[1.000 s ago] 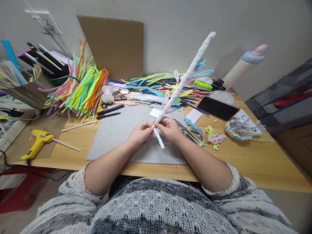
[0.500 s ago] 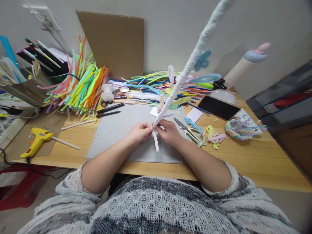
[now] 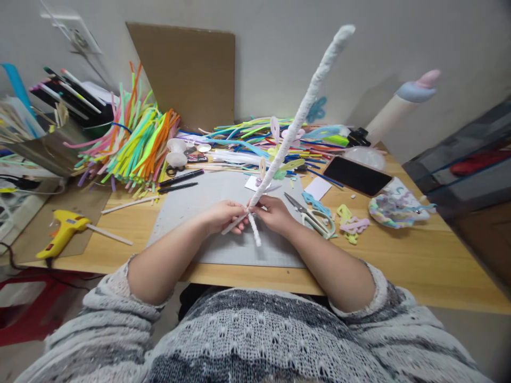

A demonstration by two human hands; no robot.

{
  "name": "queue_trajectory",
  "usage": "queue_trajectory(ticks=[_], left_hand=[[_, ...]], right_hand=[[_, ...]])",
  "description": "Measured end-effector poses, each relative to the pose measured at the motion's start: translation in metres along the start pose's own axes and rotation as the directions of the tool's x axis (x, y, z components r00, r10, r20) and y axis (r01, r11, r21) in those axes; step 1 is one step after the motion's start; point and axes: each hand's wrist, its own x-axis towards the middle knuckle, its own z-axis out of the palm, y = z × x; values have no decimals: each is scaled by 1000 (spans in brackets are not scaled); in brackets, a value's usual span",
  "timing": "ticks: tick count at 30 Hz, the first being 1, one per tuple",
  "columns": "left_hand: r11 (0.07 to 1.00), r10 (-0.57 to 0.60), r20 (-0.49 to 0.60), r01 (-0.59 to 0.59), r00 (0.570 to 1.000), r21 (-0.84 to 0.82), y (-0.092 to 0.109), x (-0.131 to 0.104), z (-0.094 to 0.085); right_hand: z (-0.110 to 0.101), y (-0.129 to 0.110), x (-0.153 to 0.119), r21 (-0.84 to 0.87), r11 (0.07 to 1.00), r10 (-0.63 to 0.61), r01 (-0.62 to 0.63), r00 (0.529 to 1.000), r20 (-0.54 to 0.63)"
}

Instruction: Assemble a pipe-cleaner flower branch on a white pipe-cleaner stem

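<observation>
A long white-wrapped stem (image 3: 297, 122) leans up and to the right over the grey mat, its short lower end poking out below my fingers. Behind it show pipe-cleaner loops in blue (image 3: 316, 109), pink, yellow and green; whether all are fixed to the stem I cannot tell. My right hand (image 3: 274, 214) pinches the stem near its lower end. In my left hand (image 3: 227, 215), closed beside the stem, is a thin whitish strip (image 3: 231, 226) that runs up to the wrapping. The scissors (image 3: 315, 217) lie just right of my right hand.
The grey cutting mat (image 3: 175, 223) lies under my hands. A yellow glue gun (image 3: 64, 233) is at the left, near a bundle of pipe cleaners (image 3: 139, 149). More pipe cleaners lie along the wall. A phone (image 3: 358, 175) and small twisted pieces (image 3: 353, 226) are at the right.
The stem has dropped and tipped so its top end now shows. My left hand has shifted slightly left, and the whitish strip has come into view in it.
</observation>
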Motion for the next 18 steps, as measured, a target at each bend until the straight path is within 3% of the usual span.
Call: queue_trajectory(ticks=[5, 10, 18], left_hand=[[999, 1, 52, -3, 999, 43, -3, 4, -6], [995, -89, 127, 94, 988, -37, -1, 4, -10], [991, -126, 18, 125, 992, 38, 0, 4, -6]], right_hand=[[0, 1, 1, -7, 1000, -24, 24, 998, 57], [1, 0, 0, -30, 998, -48, 51, 996, 72], [7, 6, -1, -152, 979, -120, 134, 988, 101]])
